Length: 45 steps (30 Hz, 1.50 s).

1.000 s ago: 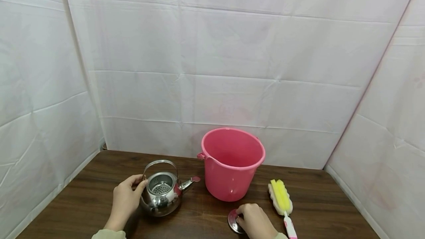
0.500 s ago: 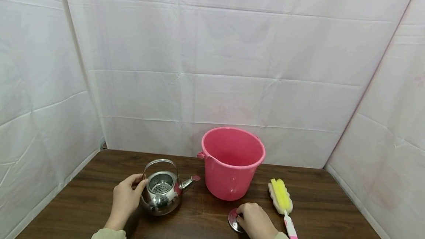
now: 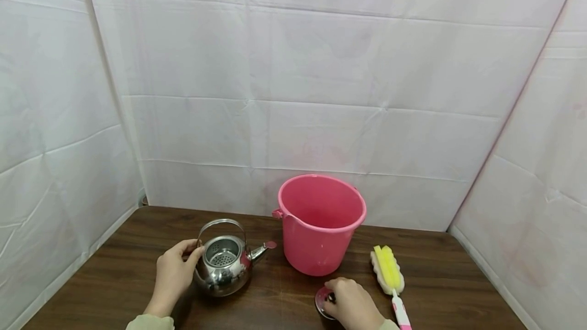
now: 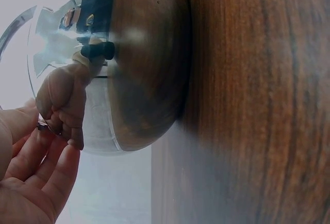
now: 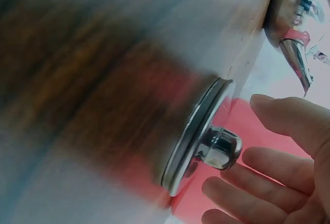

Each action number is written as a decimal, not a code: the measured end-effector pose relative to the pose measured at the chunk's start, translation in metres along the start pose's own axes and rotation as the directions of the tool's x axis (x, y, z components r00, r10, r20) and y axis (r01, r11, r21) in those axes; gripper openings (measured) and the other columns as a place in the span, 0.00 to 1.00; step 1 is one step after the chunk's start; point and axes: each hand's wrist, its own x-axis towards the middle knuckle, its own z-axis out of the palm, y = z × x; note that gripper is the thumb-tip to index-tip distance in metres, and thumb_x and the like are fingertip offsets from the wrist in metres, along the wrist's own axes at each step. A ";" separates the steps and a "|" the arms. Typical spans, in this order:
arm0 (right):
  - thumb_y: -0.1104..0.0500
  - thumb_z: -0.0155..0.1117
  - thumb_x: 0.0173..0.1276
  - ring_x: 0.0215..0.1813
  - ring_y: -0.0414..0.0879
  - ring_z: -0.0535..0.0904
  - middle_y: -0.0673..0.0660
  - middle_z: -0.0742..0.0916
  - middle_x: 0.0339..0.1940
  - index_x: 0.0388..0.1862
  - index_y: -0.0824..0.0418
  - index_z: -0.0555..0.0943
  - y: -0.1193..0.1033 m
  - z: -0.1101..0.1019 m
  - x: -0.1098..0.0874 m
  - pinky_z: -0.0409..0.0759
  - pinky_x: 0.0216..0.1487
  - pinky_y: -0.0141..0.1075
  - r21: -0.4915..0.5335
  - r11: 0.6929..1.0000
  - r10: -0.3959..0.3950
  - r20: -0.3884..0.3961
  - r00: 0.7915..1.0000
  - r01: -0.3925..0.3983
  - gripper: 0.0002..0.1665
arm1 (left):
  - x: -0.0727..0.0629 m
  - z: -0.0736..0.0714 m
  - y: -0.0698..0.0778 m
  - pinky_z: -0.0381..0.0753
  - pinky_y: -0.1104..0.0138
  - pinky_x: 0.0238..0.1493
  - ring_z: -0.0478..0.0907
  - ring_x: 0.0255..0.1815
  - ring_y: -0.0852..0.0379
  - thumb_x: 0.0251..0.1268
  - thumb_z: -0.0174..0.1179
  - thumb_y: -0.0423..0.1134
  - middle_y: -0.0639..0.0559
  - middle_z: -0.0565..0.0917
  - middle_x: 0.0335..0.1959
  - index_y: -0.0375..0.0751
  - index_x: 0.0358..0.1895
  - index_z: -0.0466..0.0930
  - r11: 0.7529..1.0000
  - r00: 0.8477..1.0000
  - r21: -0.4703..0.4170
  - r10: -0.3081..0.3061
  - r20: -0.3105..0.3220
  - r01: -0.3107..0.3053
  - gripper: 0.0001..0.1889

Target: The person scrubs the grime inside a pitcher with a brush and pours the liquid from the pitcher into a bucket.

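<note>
A shiny steel kettle (image 3: 224,280) stands lidless on the table, a perforated strainer (image 3: 222,257) visible in its mouth. Its spout points right towards the bucket. My left hand (image 3: 176,269) pinches the lower left end of the kettle's arched handle (image 4: 35,87) between thumb and fingers. The round steel lid (image 3: 320,300) lies flat, knob up, in front of the bucket. Around its knob (image 5: 223,149) my right hand (image 3: 352,303) is spread; in the right wrist view the thumb is clear of the knob and the fingers are close beside it.
A pink bucket (image 3: 316,253) stands behind the lid, near the back edge of the dark wooden table (image 3: 440,279). To the right lies a yellow and white sponge brush (image 3: 389,271) with a white and pink handle. White curtains (image 3: 312,90) enclose the back and sides.
My right fingers have loosened from the lid's knob, and the knob now shows between them. The left hand and the kettle have stayed in place.
</note>
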 end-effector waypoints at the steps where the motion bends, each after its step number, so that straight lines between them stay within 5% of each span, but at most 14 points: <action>1: 0.56 0.69 0.52 0.36 0.47 0.84 0.55 0.88 0.34 0.38 0.65 0.85 -0.001 0.000 0.000 0.81 0.33 0.41 -0.002 1.000 0.006 -0.003 1.000 -0.006 0.17 | 0.000 0.000 0.000 0.82 0.59 0.36 0.84 0.39 0.45 0.61 0.62 0.34 0.39 0.87 0.37 0.31 0.42 0.83 1.000 1.000 0.000 -0.002 0.004 0.002 0.10; 21: 0.51 0.70 0.54 0.47 0.53 0.83 0.60 0.87 0.45 0.48 0.70 0.81 -0.007 -0.006 0.003 0.82 0.43 0.46 0.050 0.998 0.020 0.044 0.999 -0.022 0.28 | 0.001 -0.001 0.000 0.80 0.53 0.42 0.84 0.41 0.43 0.61 0.62 0.34 0.39 0.87 0.38 0.31 0.44 0.83 1.000 1.000 0.009 -0.013 0.015 0.013 0.11; 45: 0.50 0.71 0.54 0.47 0.52 0.83 0.60 0.86 0.46 0.50 0.70 0.81 -0.008 -0.010 0.005 0.82 0.43 0.47 0.078 0.996 0.036 0.069 0.997 -0.041 0.30 | 0.002 -0.002 0.000 0.83 0.62 0.36 0.84 0.39 0.45 0.63 0.61 0.35 0.38 0.86 0.40 0.30 0.45 0.82 0.999 0.997 -0.007 -0.046 0.065 0.046 0.12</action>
